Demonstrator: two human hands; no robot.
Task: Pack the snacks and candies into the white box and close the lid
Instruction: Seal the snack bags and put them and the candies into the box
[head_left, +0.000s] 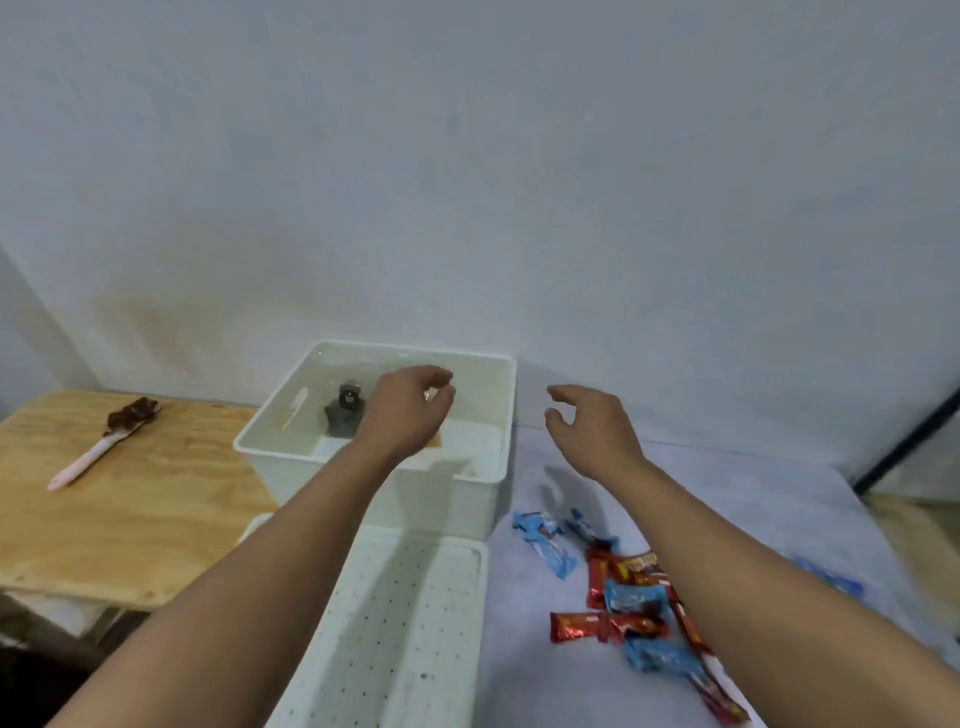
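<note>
The white box (291, 415) stands open at the back of the table, with a dark object (345, 410) inside it. My left hand (408, 410) hovers over the box's inside, fingers curled; I cannot tell whether they pinch a small item. My right hand (587, 431) hangs open just right of the box, above the table, holding nothing. The white perforated lid (405, 623) lies flat in front of the box, partly under my left forearm. A pile of red and blue snack wrappers (634, 608) lies on the white table under my right forearm. A light blue wrapper (545, 535) lies nearer the box.
A plywood board (130, 519) sits to the left with a white-handled brush (98, 447) on it. Another blue packet (831, 577) lies at the far right. A black pole (909, 436) leans at the right edge. A plain wall rises behind the table.
</note>
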